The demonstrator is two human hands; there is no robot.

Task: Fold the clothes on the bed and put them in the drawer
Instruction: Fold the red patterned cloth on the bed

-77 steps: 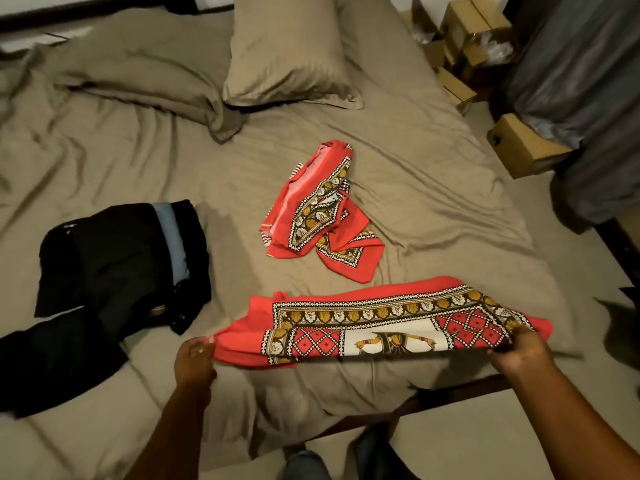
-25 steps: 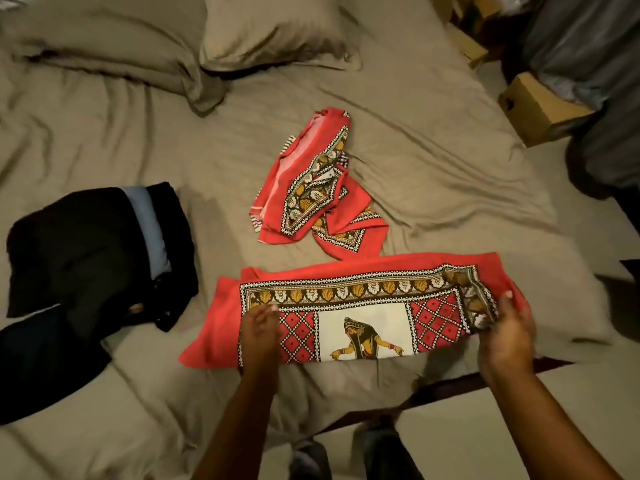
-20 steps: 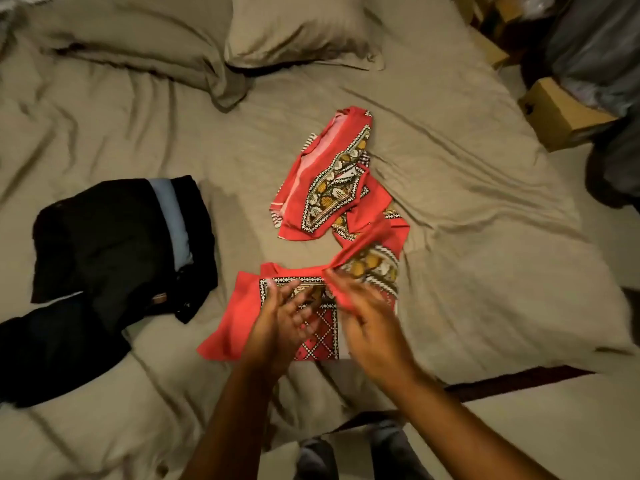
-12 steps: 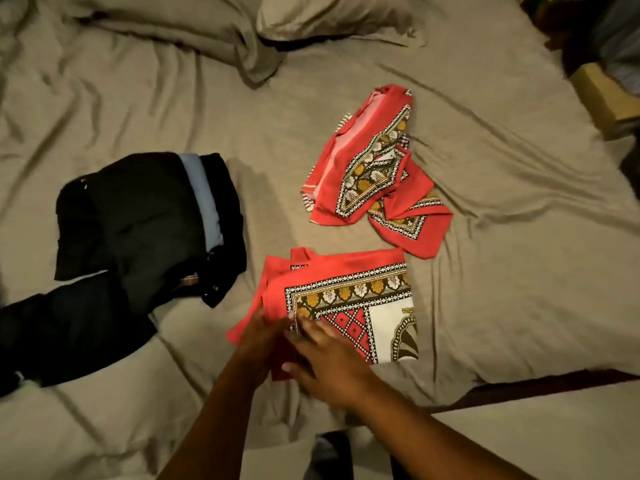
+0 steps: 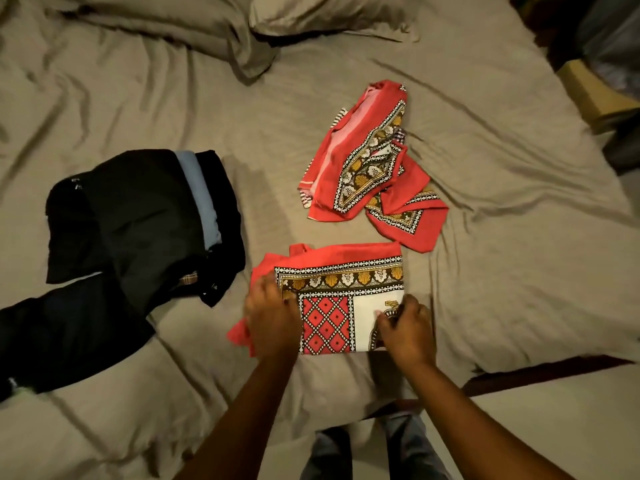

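Note:
A red patterned cloth, folded into a rough square, lies near the bed's front edge. My left hand rests on its left side, fingers curled over the red edge. My right hand pinches the cloth's right edge at the white panel. A second red patterned cloth lies crumpled just behind it. A pile of black clothes with a light blue piece in it sits at the left. No drawer is in view.
The bed has a wrinkled tan sheet, with two tan pillows at the back. Cardboard boxes and a dark draped object stand on the floor at the right. The floor and my legs show below the bed's front edge.
My right hand carried the cloth's right end over to the left, halving the long strip into a square. Both hands then spread to the square's two sides. The view shifted left.

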